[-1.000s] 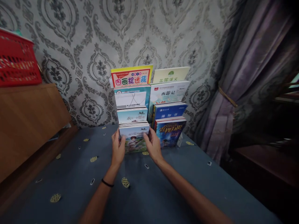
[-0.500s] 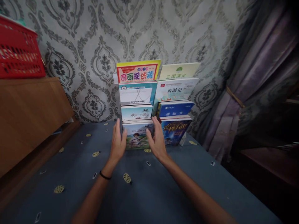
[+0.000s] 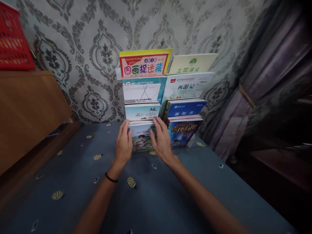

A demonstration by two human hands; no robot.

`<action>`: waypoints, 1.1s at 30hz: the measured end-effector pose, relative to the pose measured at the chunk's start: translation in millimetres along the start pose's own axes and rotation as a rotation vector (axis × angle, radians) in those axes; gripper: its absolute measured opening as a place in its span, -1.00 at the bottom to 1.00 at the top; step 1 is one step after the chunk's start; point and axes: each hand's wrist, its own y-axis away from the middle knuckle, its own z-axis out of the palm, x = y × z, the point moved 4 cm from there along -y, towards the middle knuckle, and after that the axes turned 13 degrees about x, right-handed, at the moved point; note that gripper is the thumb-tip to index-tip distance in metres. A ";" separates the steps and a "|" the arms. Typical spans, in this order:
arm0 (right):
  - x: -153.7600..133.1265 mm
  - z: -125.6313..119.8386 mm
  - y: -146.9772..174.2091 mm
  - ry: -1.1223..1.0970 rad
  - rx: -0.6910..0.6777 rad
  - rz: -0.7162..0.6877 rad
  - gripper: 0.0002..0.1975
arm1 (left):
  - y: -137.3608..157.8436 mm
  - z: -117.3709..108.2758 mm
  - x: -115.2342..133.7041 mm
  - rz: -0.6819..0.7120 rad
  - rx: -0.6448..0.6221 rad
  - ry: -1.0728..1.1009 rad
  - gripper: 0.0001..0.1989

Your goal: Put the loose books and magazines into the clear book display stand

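Observation:
Two stepped columns of books stand against the wall. My left hand point(image 3: 123, 143) is at the left edge of the front left book point(image 3: 141, 138), which has a child figure on its cover. My right hand point(image 3: 161, 139) is at that book's right edge. Both hands have their fingers stretched forward, thumbs near the cover, and they partly hide its sides. Behind it rise a pale blue book point(image 3: 142, 112), a teal book point(image 3: 158, 81) and a yellow-edged red book point(image 3: 143, 63). To the right stands a dark blue fantasy book point(image 3: 181, 133), with a blue booklet point(image 3: 186, 108) behind it.
A white book point(image 3: 186, 86) and a pale green book point(image 3: 192, 63) stand at the back right. The blue patterned cloth point(image 3: 109, 201) lies below. A wooden cabinet point(image 3: 29, 110) with a red basket point(image 3: 14, 42) is at left, a tied curtain point(image 3: 234, 120) at right.
My hands have drawn in closer to the sides of the front left book, fingertips nearer its top edge. The view has shifted slightly, and the books appear a little larger.

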 end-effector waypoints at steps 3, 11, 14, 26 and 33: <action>1.8 0.3 0.4 0.008 -0.016 -0.017 -0.41 | 1.1 0.4 -2.7 0.008 -0.009 0.008 -0.57; 1.1 -10.3 -5.3 0.003 -0.040 0.011 -0.42 | -1.0 -8.3 -19.1 -0.033 0.035 0.126 -0.51; -7.5 -18.4 7.3 0.016 -0.003 -0.005 -0.39 | 5.2 -11.5 -44.5 -0.218 0.105 0.178 -0.48; 0.6 27.9 116.9 0.062 -0.347 -0.173 -0.50 | 100.2 -0.3 -113.5 -0.581 -0.117 0.183 -0.56; 8.3 30.3 119.4 0.067 -0.340 -0.228 -0.55 | 101.4 11.0 -111.9 -0.551 -0.181 0.190 -0.51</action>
